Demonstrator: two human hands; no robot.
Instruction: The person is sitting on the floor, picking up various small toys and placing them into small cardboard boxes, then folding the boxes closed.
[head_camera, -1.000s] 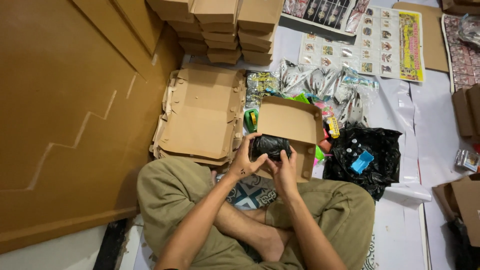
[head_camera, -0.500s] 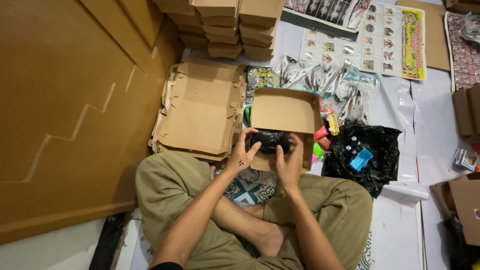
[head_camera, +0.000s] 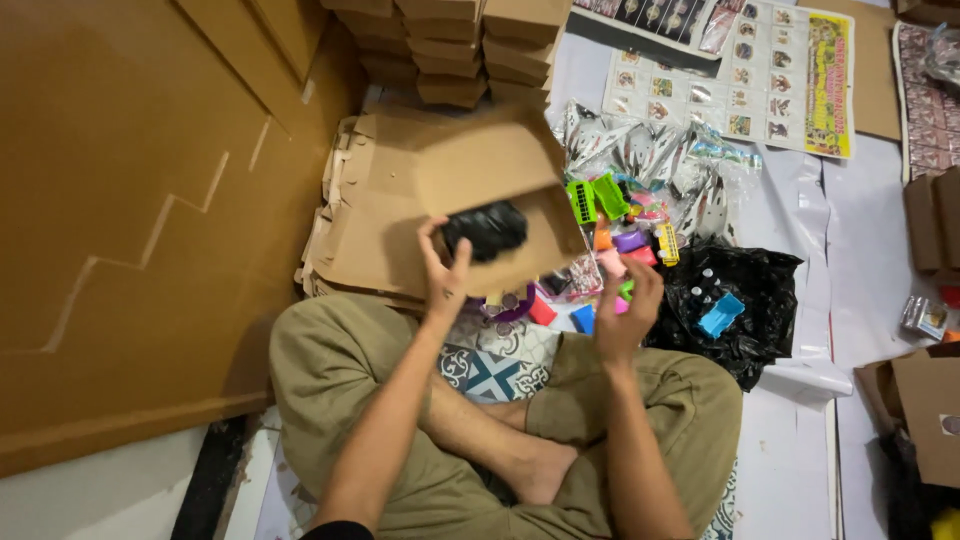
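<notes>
Head view, looking down at a person who is sitting cross-legged on the floor. The left hand (head_camera: 445, 275) is gripping the near edge of an open cardboard box (head_camera: 500, 175), fingers curled shut around it, and is holding the box tilted above a stack of flat cardboard blanks (head_camera: 375, 215). A black plastic bundle (head_camera: 485, 230) is lying inside the box, just above the left thumb. The right hand (head_camera: 625, 315) is hovering apart from the box with fingers loosely spread and half open; whether it is grasping anything cannot be told. It is sitting just over a heap of small coloured plastic toys (head_camera: 620, 235), beside a black plastic bag (head_camera: 745, 310) that is holding small bottles and a blue piece. Folded cardboard boxes (head_camera: 450, 50) are standing stacked at the top, and a printed sheet of pictures (head_camera: 740, 70) is lying beyond the toys.
</notes>
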